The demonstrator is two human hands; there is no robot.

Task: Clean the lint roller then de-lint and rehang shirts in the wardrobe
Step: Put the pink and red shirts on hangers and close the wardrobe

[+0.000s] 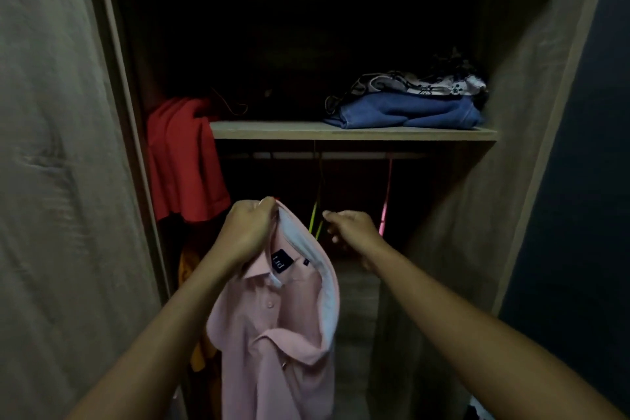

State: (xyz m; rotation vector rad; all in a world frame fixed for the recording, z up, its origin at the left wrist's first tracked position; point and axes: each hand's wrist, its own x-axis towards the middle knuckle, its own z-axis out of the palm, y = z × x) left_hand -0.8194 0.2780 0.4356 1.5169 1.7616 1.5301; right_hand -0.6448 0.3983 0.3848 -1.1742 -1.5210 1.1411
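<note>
A pink collared shirt [272, 334] with a dark neck label hangs in front of the open wardrobe. My left hand [247, 232] grips its white-lined collar at the top and holds it up. My right hand [347, 230] is raised just right of the collar, fingers curled, right beside a thin green hanger [315, 220] that hangs from the rail [341, 156]. The dark hides whether those fingers hold the hanger. No lint roller is in view.
A red garment [185, 160] drapes over the shelf's left end. The shelf [272, 130] carries folded blue clothes [409, 111] under a patterned cloth. A pink hanger [385, 204] hangs to the right, and an orange garment [191, 269] hangs low on the left. Wardrobe doors [51, 181] flank both sides.
</note>
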